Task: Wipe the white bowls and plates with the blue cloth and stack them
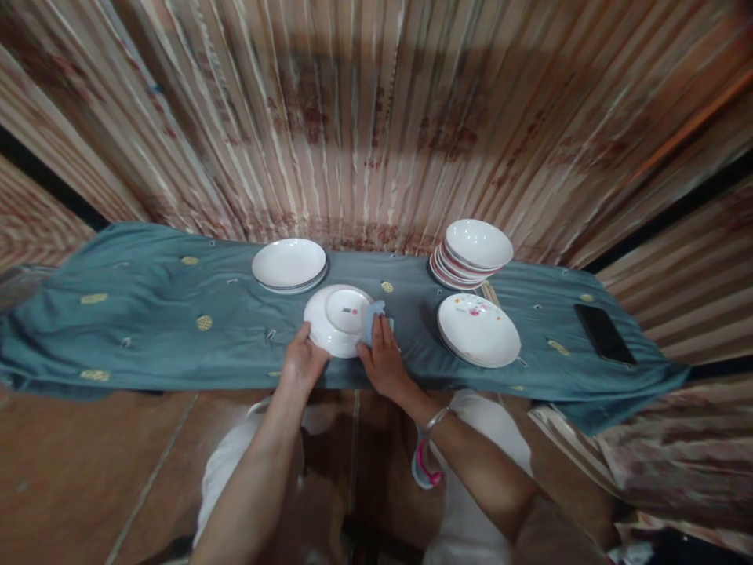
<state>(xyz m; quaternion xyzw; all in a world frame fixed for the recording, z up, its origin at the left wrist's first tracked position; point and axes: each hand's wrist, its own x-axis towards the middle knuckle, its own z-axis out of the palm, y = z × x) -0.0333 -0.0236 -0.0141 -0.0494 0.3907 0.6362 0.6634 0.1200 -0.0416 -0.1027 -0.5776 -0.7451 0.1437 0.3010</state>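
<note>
White round plate (336, 320), underside facing camera; left grip (303, 359) clamps it, right grip (385, 359) clamps blue cloth (372, 320).

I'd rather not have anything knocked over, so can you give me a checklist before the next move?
1. Left hand has the upturned plate: ok, grip at its left edge.
2. Right hand has the blue cloth: ok, against the plate's right side.
3. Gap to the left plate stack: cannot tell, they look very close.
4. Floral plate apart from the right hand: ok.
5. Bowl stack steady: cannot tell.
</note>
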